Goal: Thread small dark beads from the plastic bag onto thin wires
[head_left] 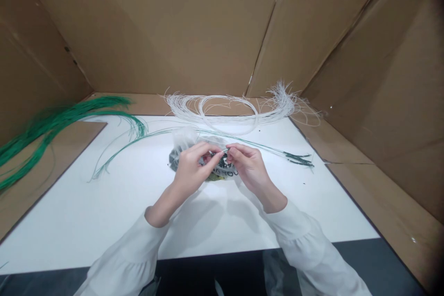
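Note:
My left hand and my right hand meet over a plastic bag in the middle of the white board. Each is closed in a pinch on a thin strand that runs between the fingertips. The bag has printed letters on its front and small dark pieces inside. Behind the hands, long green strands arch across the board; their right-hand ends carry rows of dark beads. What else the fingers may hold is too small to make out.
A coiled bundle of white strands lies along the back edge. Thick green strands spread at the left over cardboard. Cardboard walls enclose the white board at the back and both sides.

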Demonstrator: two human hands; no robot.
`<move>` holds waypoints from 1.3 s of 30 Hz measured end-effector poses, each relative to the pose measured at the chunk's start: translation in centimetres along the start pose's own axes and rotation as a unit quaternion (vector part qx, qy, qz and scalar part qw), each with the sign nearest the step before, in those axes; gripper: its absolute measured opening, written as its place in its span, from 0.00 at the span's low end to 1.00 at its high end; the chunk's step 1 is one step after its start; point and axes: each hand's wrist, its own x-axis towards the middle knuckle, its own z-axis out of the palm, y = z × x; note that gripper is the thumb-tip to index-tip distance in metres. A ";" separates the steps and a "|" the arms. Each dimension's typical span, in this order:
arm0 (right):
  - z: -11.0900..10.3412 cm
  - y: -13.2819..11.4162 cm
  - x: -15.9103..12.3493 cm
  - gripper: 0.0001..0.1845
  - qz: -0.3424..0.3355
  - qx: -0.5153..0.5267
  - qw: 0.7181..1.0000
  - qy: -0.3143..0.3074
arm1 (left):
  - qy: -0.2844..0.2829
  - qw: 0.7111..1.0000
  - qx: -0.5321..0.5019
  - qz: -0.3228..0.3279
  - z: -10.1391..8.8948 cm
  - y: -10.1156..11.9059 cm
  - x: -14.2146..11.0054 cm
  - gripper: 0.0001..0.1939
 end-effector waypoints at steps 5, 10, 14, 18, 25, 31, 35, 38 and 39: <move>-0.1 0.1 0.1 0.05 -0.007 -0.006 1.000 -0.003 | 0.001 1.000 -0.001 0.003 0.0 0.0 0.0 0.04; -0.4 0.2 0.2 0.05 -0.039 -0.048 0.998 -0.001 | 0.009 1.000 -0.003 0.004 0.0 -0.2 0.1 0.04; -0.5 0.2 0.2 0.05 -0.058 -0.084 0.995 0.001 | 0.016 1.000 0.000 0.003 0.1 -0.2 0.0 0.04; -0.5 0.1 0.1 0.04 -0.088 -0.120 0.989 0.009 | 0.016 1.000 0.003 0.005 0.0 -0.2 0.0 0.04; -0.6 0.2 0.2 0.05 -0.104 -0.122 0.987 0.005 | 0.011 1.000 0.005 0.002 0.0 -0.2 0.0 0.04; -0.5 0.2 0.1 0.05 -0.106 -0.129 0.986 0.006 | 0.003 1.000 0.002 -0.002 0.0 -0.2 -0.1 0.05; -0.5 0.0 0.0 0.05 -0.114 -0.154 0.981 0.009 | -0.002 1.000 0.008 0.003 0.0 -0.2 0.0 0.05; -0.6 -0.1 0.0 0.05 -0.123 -0.174 0.977 0.012 | -0.008 1.000 0.016 0.011 0.0 -0.3 0.0 0.05; -0.6 -0.1 0.0 0.05 -0.125 -0.178 0.976 0.012 | -0.010 1.000 0.018 0.013 0.0 -0.3 0.0 0.05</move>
